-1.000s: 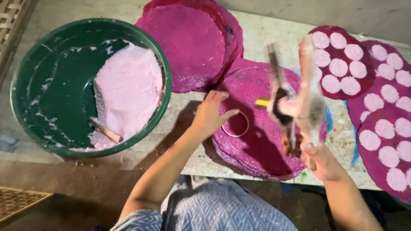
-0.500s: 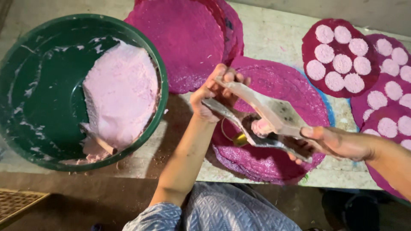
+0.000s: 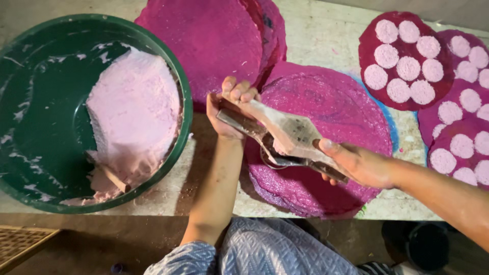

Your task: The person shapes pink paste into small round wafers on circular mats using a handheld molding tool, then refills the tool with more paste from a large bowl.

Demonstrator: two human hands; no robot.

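Note:
Both my hands grip a hinged wooden press [image 3: 288, 133] held level over a round magenta tray [image 3: 331, 104]. My left hand [image 3: 230, 109] clasps its far end, fingers curled over the top. My right hand [image 3: 356, 164] closes on the handle end, thumb on the upper board. A metal ring [image 3: 276, 162] shows under the press, between its two boards. To the left stands a big green basin [image 3: 30, 102] holding a pale pink mass of dough [image 3: 133, 109], with a small wooden stick [image 3: 113, 178] leaning in it.
A stack of empty magenta trays [image 3: 214, 38] lies at the back. On the right, dark red trays [image 3: 405, 61] carry several round pale pink cakes. The worn table edge [image 3: 153, 201] runs along the front, and a dark bucket [image 3: 425, 244] stands on the floor.
The press swung down from upright in my right hand to level. My left hand left the ring on the tray and took the press's far end; the view shifted closer.

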